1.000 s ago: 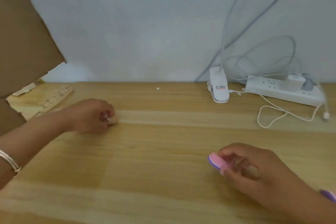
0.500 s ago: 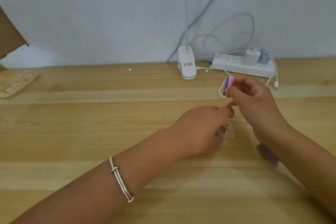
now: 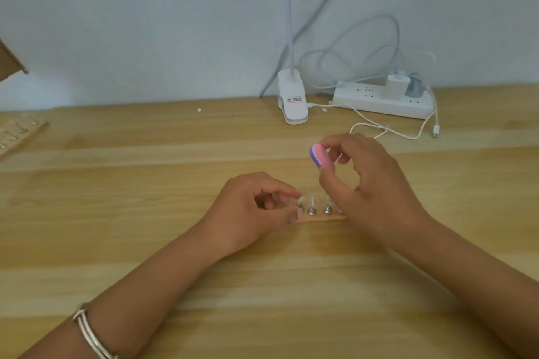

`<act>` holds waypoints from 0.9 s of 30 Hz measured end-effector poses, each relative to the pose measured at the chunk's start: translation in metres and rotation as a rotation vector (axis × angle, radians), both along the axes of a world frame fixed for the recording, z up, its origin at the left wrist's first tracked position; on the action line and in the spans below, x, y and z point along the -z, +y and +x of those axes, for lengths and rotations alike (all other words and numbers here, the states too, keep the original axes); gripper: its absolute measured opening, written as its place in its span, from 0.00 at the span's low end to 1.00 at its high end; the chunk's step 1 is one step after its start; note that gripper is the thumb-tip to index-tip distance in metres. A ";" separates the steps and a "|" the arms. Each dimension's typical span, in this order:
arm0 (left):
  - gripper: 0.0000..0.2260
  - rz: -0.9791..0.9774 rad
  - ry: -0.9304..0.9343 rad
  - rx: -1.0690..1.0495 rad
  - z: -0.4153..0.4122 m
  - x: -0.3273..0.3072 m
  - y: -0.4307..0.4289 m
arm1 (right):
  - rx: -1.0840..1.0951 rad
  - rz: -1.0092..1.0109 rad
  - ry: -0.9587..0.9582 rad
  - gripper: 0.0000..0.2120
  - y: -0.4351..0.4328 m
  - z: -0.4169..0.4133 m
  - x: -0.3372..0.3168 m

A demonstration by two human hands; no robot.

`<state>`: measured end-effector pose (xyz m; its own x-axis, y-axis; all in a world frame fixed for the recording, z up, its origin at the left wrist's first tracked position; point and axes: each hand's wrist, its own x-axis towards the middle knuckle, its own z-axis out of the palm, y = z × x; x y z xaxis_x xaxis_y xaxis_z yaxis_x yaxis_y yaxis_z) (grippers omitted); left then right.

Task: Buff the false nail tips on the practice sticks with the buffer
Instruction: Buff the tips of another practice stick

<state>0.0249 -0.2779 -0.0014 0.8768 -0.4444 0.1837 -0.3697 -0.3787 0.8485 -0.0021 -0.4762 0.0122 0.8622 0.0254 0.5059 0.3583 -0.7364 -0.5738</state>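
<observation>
A wooden strip of practice sticks [image 3: 319,216] lies flat on the table at centre, with clear nail tips and round metal studs along it. My left hand [image 3: 250,210] pinches the strip's left end between thumb and fingers. My right hand [image 3: 370,183] hovers over the strip's right end, hiding it, and grips a pink and purple buffer block [image 3: 319,156] between thumb and fingertips. The buffer is raised above the strip and does not touch the tips.
A white clip lamp base [image 3: 292,99] and a white power strip [image 3: 382,99] with plugs and loose cables stand by the wall at the back right. A second wooden strip [image 3: 17,132] lies at the far left edge, under a cardboard corner [image 3: 8,65].
My left hand came from the far left to the centre with the strip and set it flat. My right hand lifted the buffer up over the strip's right end.
</observation>
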 end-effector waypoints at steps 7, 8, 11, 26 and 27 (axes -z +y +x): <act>0.06 -0.039 -0.059 -0.028 -0.008 0.006 -0.013 | 0.007 0.005 -0.038 0.07 0.004 -0.010 0.005; 0.05 0.009 -0.138 -0.032 -0.009 0.006 -0.012 | 0.001 -0.009 -0.081 0.07 0.006 -0.012 0.006; 0.01 0.309 -0.617 -0.047 -0.011 0.003 -0.011 | -0.030 -0.068 -0.208 0.08 0.007 -0.016 0.011; 0.08 -0.177 -0.243 -0.142 -0.043 0.000 -0.021 | -0.147 0.001 -0.338 0.11 -0.006 -0.047 0.023; 0.08 -0.174 -0.218 -0.129 -0.043 0.002 -0.020 | -0.152 -0.004 -0.323 0.11 -0.007 -0.047 0.023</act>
<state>-0.0176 -0.2981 -0.0035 0.8557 -0.2770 0.4371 -0.5082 -0.2904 0.8108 -0.0490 -0.4831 -0.0111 0.6438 0.1438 0.7515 0.6265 -0.6629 -0.4100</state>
